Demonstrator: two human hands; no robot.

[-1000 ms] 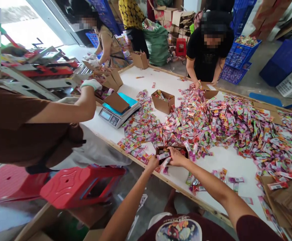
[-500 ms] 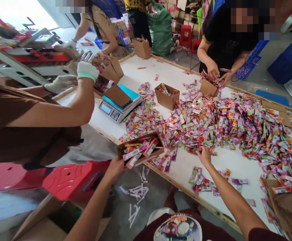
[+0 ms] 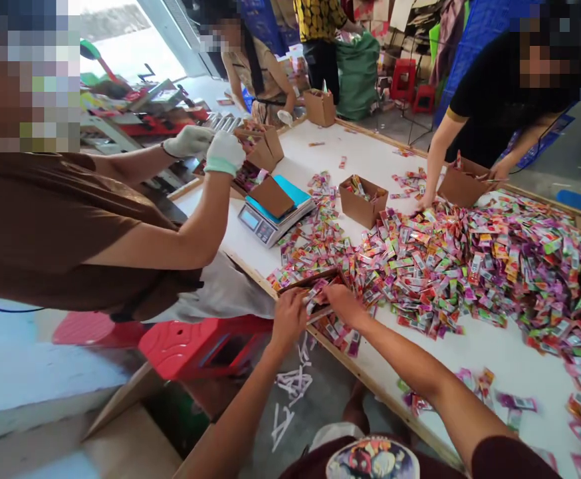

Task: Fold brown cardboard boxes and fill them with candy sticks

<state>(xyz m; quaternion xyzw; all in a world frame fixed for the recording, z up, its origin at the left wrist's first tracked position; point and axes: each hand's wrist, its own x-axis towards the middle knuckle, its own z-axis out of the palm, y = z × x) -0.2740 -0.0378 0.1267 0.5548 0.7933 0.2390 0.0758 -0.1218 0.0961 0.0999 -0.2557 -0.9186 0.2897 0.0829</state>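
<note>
A small open cardboard box [image 3: 331, 274] holding colourful little packets [image 3: 316, 289] stands tilted at the table's near edge. My left hand [image 3: 289, 320] is closed around the box's left end, thumb and fingers near its rim. From the right, my right hand [image 3: 343, 303] reaches over the box with curled fingers on the packets inside; its fingertips are partly hidden. Beyond the box, a large heap of the same packets [image 3: 450, 266] spreads across the white table [image 3: 370, 356].
A digital scale [image 3: 265, 229] bears a filled box at the left, beside a gloved co-worker. Another filled box [image 3: 363, 201] stands mid-table. Across the table, a person in black handles a box [image 3: 463, 183]. Red stools [image 3: 185, 346] and paper strips [image 3: 293, 382] lie below left.
My right hand has moved from the heap's near edge left to the box. My left hand has shifted along the box's end. The view has swung left; the person opposite now reaches to the heap.
</note>
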